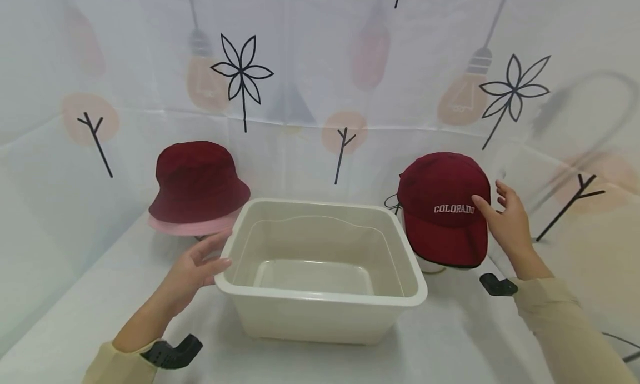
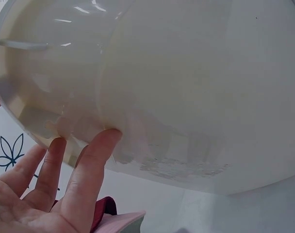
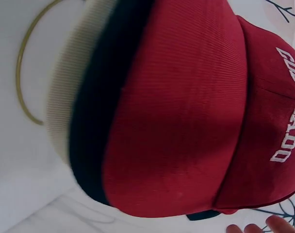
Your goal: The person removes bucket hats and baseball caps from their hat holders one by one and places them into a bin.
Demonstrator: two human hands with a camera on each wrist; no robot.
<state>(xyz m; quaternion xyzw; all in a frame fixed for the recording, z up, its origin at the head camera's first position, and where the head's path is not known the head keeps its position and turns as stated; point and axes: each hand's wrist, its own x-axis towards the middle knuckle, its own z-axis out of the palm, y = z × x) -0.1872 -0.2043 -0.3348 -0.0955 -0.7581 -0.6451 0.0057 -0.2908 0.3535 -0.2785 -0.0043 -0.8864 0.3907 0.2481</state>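
A cream plastic basin [image 1: 320,306] stands in the middle of the table. My left hand [image 1: 192,273] holds its left rim, thumb over the edge and fingers against the outer wall, as the left wrist view shows. On the right is a red baseball cap [image 1: 445,206] lettered COLORADO, stacked over a black cap [image 3: 91,111] and a beige cap [image 3: 62,107]. Beside its right side my right hand [image 1: 510,223] is spread, thumb in front of the crown; whether it touches is unclear. Nothing is gripped there.
At the back left sits a maroon bucket hat [image 1: 197,178] over a pink one [image 1: 190,227]. A patterned white curtain [image 1: 310,50] hangs behind the white table [image 1: 65,328]. A dark cable [image 1: 620,339] lies at the right edge.
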